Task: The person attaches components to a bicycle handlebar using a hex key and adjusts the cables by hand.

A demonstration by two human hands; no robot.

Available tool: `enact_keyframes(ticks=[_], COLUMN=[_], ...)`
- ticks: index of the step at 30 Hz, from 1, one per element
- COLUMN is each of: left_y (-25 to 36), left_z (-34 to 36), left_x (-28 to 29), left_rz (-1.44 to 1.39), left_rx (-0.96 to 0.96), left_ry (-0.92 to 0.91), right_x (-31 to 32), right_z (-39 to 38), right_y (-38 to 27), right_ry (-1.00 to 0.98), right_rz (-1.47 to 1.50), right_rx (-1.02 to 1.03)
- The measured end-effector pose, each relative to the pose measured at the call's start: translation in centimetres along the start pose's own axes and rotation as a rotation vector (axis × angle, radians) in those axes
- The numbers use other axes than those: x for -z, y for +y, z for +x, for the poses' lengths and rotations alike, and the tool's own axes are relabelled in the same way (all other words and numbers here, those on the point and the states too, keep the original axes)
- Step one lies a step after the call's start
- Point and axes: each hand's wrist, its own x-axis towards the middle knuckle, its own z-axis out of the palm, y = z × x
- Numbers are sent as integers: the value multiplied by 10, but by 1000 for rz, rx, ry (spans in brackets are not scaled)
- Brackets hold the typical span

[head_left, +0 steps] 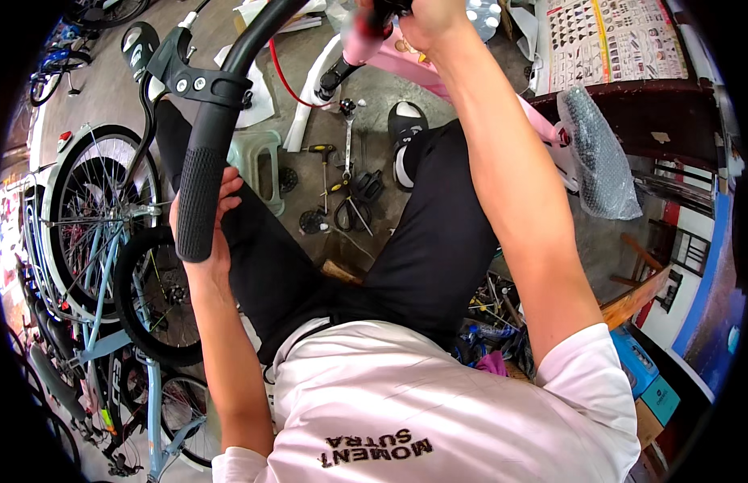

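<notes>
– Grey concrete floor (305,229) is seen beneath, with bicycles (108,274) crowded along the left and a chart (615,44) of small pictures propped at the upper right. What is being handled?

– A black handlebar (257,39). Its tube is smooth and bent, and its near end is covered by a dark grip (203,197) with a finely textured surface. Above the grip, a black clamp (217,85) is fastened, with two silver bolts (190,84) showing.

– Where is it placed relative to the hands?

– It is slanted down from the top edge, on the person's left. The left hand (221,239) is partly covered by the grip; loosely bent fingers (231,185) are shown past its right side. Whether the grip is being grasped or only approached cannot be told.

– And the right hand (434,22)?

– It is raised at the top edge, beside a black part (388,10) and near the pink frame (418,71). Its fingers are cut off or hidden, so its hold cannot be told.

– What is laid between the feet?

– A wrench (348,135), a yellow-handled tool (324,165), scissors (354,214) and a black pedal (367,187). Beside them, a translucent green stool (269,173) is set.
</notes>
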Motion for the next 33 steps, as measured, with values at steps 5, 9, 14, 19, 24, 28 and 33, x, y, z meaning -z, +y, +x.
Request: enact_keyframes(ticks=[5, 9, 14, 19, 24, 28, 33], left_y=[-24, -6, 28, 61, 70, 65, 66], left_z=[-1, 2, -20, -48, -71, -65, -63], left_x=[-9, -11, -22, -36, -53, -58, -69], left_rz=[-86, -20, 58, 57, 320, 702, 767], left_rx=[-2, -10, -106, -257, -353, -588, -571], left_ry=[-23, -18, -11, -49, -112, -108, -21], right_x=[7, 3, 16, 17, 5, -25, -16], right_z=[-8, 2, 13, 8, -12, -66, -56], right_y=[-9, -6, 5, 3, 7, 35, 175], right_ry=[-17, -10, 63, 130, 573, 611, 714], right_rz=[-181, -120, -155, -189, -271, -241, -228], right_rx=[-75, -34, 95, 35, 281, 317, -302])
